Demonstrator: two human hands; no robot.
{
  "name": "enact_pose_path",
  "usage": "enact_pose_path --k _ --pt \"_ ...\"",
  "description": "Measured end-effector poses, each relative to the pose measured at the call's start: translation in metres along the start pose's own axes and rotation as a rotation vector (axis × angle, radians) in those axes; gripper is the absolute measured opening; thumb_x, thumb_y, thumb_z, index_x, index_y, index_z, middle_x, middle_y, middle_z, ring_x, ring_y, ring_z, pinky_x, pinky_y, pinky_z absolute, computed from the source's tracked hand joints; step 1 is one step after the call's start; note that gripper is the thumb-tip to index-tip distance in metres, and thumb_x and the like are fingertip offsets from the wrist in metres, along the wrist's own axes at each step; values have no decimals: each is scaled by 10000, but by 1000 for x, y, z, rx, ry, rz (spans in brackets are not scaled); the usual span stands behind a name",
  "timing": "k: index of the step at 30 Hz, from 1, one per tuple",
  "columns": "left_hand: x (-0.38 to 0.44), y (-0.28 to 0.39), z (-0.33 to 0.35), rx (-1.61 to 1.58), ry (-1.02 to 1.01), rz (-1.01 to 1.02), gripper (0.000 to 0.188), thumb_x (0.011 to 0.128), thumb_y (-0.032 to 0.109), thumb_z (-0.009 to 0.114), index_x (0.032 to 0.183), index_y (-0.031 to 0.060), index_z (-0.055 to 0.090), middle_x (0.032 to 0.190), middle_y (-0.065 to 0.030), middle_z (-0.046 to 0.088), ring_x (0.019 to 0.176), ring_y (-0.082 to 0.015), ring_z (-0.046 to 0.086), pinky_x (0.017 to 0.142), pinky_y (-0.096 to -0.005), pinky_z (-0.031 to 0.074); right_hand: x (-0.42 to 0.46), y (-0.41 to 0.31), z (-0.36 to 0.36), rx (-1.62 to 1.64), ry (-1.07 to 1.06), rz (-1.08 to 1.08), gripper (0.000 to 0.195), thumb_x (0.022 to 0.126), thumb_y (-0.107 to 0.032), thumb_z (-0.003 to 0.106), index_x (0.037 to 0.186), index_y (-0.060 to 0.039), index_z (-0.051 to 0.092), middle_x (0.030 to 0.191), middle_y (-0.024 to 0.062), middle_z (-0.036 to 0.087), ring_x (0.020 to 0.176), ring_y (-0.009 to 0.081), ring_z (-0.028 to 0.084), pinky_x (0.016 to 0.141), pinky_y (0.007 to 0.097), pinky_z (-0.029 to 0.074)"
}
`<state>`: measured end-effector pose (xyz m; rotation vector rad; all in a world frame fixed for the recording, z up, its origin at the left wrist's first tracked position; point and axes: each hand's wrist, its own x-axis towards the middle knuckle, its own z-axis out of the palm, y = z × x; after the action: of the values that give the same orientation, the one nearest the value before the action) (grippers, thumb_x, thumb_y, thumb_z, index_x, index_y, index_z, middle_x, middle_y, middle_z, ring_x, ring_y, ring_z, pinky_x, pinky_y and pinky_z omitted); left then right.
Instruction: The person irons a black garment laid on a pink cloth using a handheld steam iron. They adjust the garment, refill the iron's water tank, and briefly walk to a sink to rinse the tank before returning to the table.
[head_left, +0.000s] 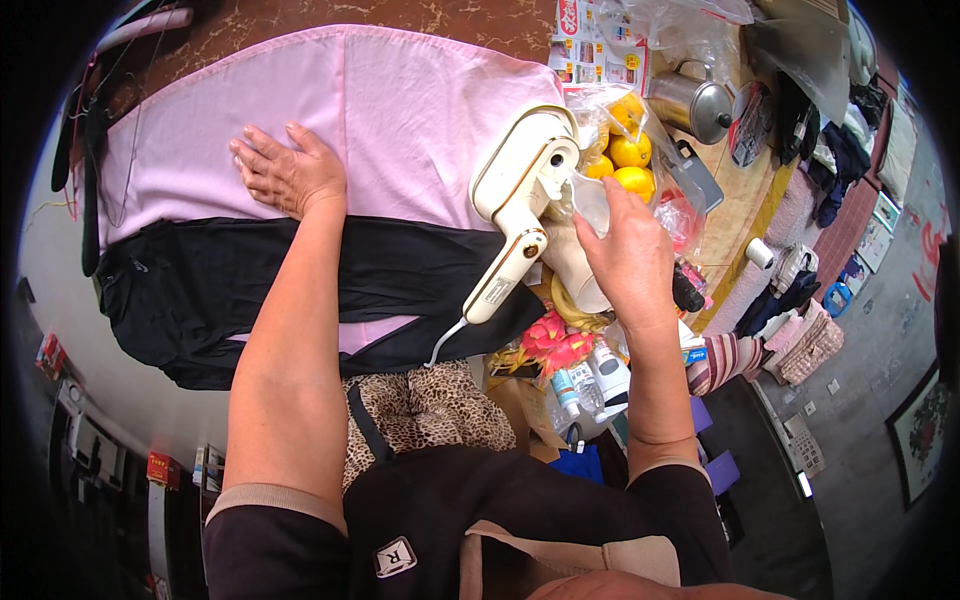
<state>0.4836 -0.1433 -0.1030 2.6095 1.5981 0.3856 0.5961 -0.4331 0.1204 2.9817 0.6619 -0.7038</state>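
Note:
My left hand (292, 172) lies palm down on a pink cloth (420, 127), its fingers a little apart. Black pants (405, 259) are spread along the cloth's near side. In my right hand (630, 255) is a small translucent plastic cup (592, 204), pinched between thumb and fingers. The cup's rim is close to the dark round opening of a cream handheld steam iron (510, 180); whether they touch, I cannot tell. The iron rests at the right end of the cloth, its handle towards me and its cord leaving the handle's end. Any water in the cup is hard to make out.
Beyond the cup sits a clear bag of oranges (630, 150). A metal kettle (694, 105) stands farther right. Nearer me are dragon fruit (559, 341), bananas (577, 304) and plastic bottles (589, 390). Wires (135, 150) hang at the left. Folded clothes (806, 341) lie right.

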Motion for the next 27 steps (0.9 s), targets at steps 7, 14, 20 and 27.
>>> enact_pose_path --k 7,14,20,27 --pt "0 1 -2 31 -34 4 663 970 461 454 1492 59 382 1586 -186 284 1439 -346 268 1156 -496 227 0 -1 1 7 0 -1 498 825 -236 738 1213 28 571 944 205 654 827 376 676 718 444 559" --pt "0 1 -1 22 -29 -1 661 966 458 462 1491 64 384 1588 -184 280 1435 -351 274 1157 -499 227 1 -3 -1 -10 -8 5 482 827 -236 737 1200 21 574 938 205 654 812 379 678 710 444 559" --pt "0 1 -2 32 -30 7 662 964 453 467 1495 67 375 1590 -185 275 1433 -356 274 1156 -498 230 2 -4 -3 -7 -33 34 483 830 -240 740 1206 21 586 967 217 665 849 384 679 739 448 557" --pt "0 1 -3 23 -48 -7 667 964 459 463 1496 69 373 1592 -185 274 1438 -351 264 1161 -497 222 4 -9 -8 -1 -71 79 505 826 -231 751 1231 34 605 1034 246 681 937 386 676 813 446 550"
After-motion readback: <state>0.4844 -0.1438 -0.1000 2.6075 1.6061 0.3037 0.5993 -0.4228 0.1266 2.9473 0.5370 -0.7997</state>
